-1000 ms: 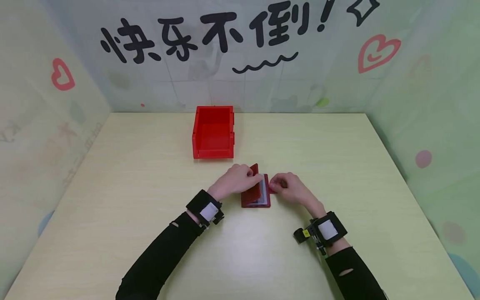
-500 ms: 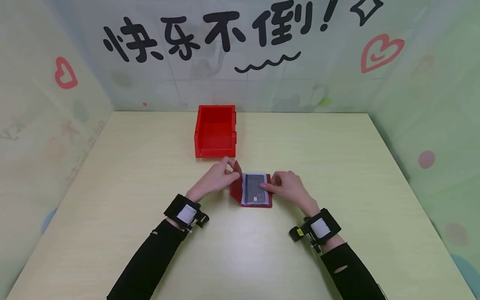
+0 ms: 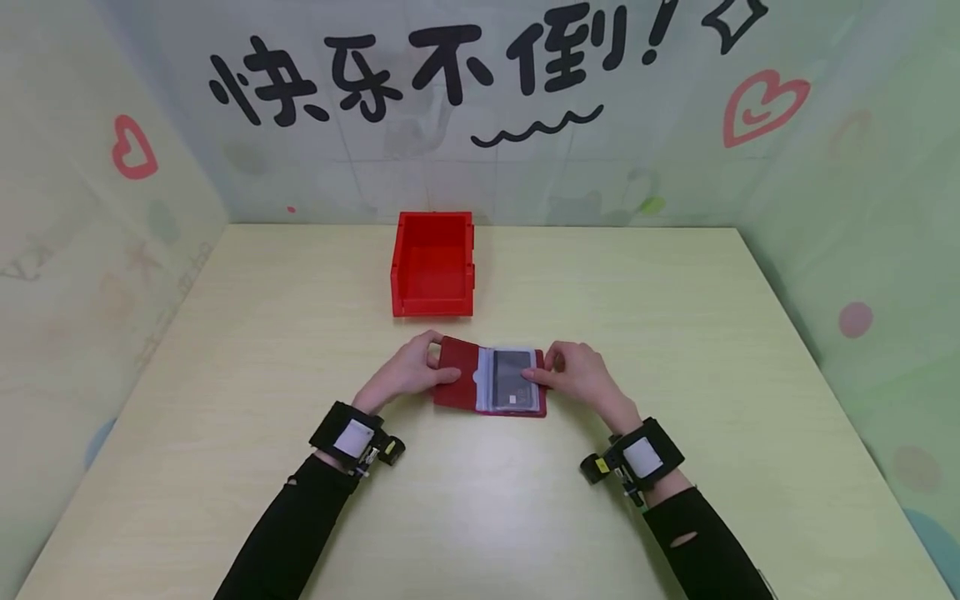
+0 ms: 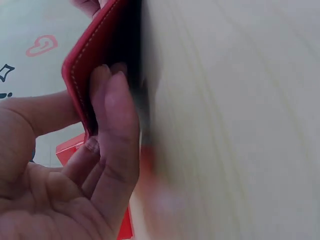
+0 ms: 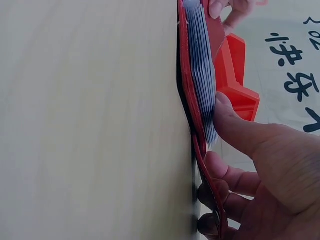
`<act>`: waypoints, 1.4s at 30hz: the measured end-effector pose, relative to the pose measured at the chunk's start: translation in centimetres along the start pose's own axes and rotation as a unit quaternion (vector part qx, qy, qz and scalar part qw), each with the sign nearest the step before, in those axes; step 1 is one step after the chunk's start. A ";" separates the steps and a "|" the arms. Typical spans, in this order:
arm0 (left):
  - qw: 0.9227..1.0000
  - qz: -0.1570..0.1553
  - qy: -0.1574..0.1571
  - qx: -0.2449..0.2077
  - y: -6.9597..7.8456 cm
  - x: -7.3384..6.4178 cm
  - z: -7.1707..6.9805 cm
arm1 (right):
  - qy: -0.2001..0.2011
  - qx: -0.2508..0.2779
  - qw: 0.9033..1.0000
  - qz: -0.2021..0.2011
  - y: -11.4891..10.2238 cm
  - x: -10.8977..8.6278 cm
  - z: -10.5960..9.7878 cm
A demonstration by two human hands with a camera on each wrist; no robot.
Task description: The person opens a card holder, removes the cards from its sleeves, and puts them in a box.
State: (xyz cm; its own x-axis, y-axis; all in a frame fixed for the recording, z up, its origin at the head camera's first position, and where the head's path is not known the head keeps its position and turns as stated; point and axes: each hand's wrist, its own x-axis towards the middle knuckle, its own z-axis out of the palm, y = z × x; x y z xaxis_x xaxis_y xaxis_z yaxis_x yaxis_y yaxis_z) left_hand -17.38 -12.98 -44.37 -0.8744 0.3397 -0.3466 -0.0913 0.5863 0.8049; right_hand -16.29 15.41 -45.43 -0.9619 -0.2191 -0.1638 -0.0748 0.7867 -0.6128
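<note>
A red card holder point(image 3: 457, 367) lies spread open just above the table, its clear plastic sleeves point(image 3: 485, 380) on the right half. In the top sleeve shows a dark grey card point(image 3: 512, 379). My left hand point(image 3: 405, 367) pinches the left cover, thumb on the inner face and fingers behind it, as the left wrist view shows on the stitched red cover point(image 4: 82, 75). At the right edge my right hand point(image 3: 581, 375) grips the holder, the thumb pressing on the stack of sleeves point(image 5: 202, 70) and the fingers around a red flap point(image 5: 212, 187).
A red plastic bin point(image 3: 432, 267) stands behind the card holder, toward the table's back edge. The pale wooden table point(image 3: 480, 517) is bordered by printed cloth walls point(image 3: 480, 183) at the back and on both sides.
My left hand has swung the red cover over to the left, from nearly closed to flat open. The card in its sleeve came into view. My right thumb moved onto the sleeves.
</note>
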 end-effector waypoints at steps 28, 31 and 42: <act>0.978 0.063 0.068 0.184 3.7 0.1 3.7 | -0.051 0.029 0.998 0.022 -0.4 0.9 -0.7; 0.980 0.069 0.058 0.175 3.7 0.4 4.3 | -0.064 0.056 0.996 0.008 -0.7 1.1 -0.5; 0.980 0.099 0.093 0.146 3.0 1.4 4.9 | -0.088 0.096 0.991 -0.021 -0.7 1.6 -0.3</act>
State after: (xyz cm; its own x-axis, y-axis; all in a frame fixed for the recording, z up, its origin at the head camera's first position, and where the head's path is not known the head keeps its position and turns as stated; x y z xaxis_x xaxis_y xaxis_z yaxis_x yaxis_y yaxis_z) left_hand -16.54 -7.16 -44.78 -0.9357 0.3432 -0.0817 0.2052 0.7178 0.6653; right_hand -17.90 14.67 -44.98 -0.8967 -0.3602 -0.2571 -0.0466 0.6547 -0.7545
